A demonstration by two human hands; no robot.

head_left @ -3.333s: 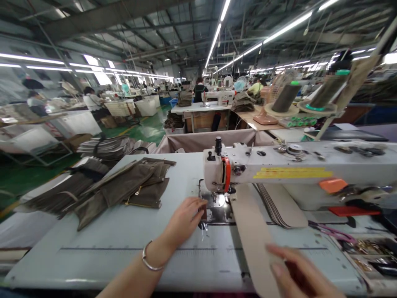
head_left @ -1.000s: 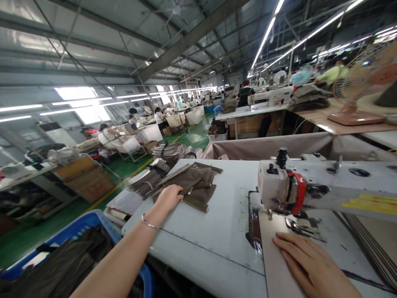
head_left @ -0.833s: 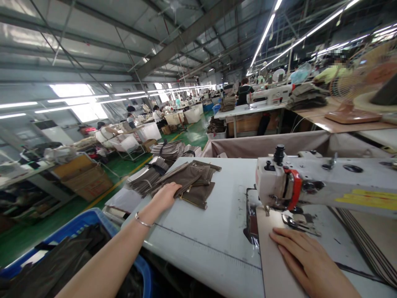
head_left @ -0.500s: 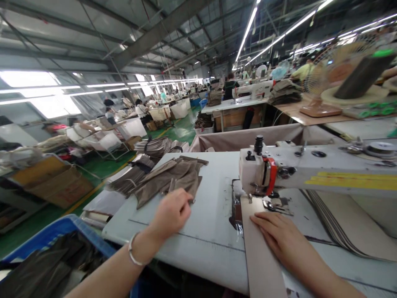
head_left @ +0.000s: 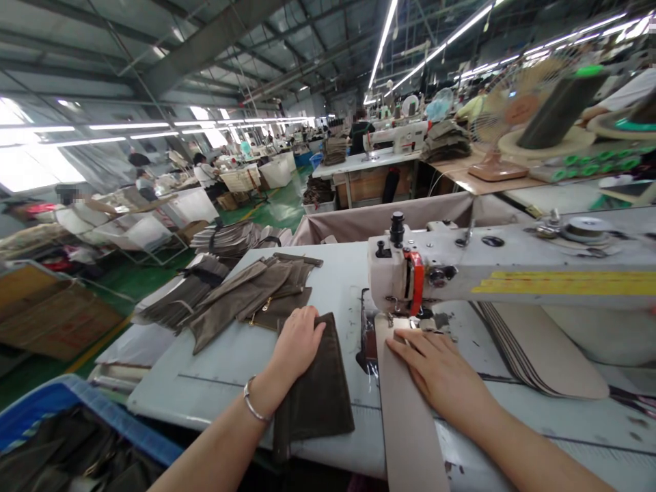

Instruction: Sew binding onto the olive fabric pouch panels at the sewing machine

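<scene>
My left hand rests palm down on a dark brown fabric piece lying on the white sewing table, its fingers curled over the piece's left edge. My right hand lies flat, fingers spread, on a long beige strip that runs under the sewing machine head. The strip's far end sits at the presser foot. A pile of similar brown pieces lies just beyond my left hand.
A stack of striped beige strips lies right of the machine. A blue bin with dark fabric stands low at the left. Thread cones and a fan stand at the back right. Other people work at distant tables.
My left hand reached to the brown pile, took one piece and drew it back beside the needle plate. My right hand stayed flat on the beige strip.
</scene>
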